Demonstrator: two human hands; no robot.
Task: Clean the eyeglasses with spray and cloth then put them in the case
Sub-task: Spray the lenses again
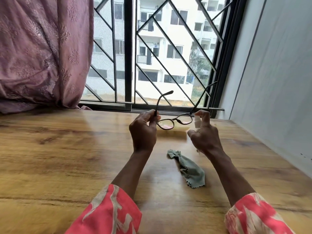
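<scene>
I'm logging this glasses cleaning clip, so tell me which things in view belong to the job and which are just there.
Part of the job:
eyeglasses, held by the left hand
small spray bottle, in the right hand
green cloth, lying on the wooden table

Just there:
pink curtain
window grille

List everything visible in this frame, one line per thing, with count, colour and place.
eyeglasses: one, dark frame, held up over the table, arms unfolded
spray bottle: one, white, in the right hand, mostly hidden
cloth: one, grey-green, crumpled on the table between the forearms
table: one, wood grain, fills the foreground
curtain: one, mauve, patterned, far left
window grille: one, black bars, behind the table
wall: one, pale grey, right
sleeves: two, coral with pale print, bottom edge
left hand: pinches the eyeglasses' left end
right hand: grips the spray bottle
</scene>
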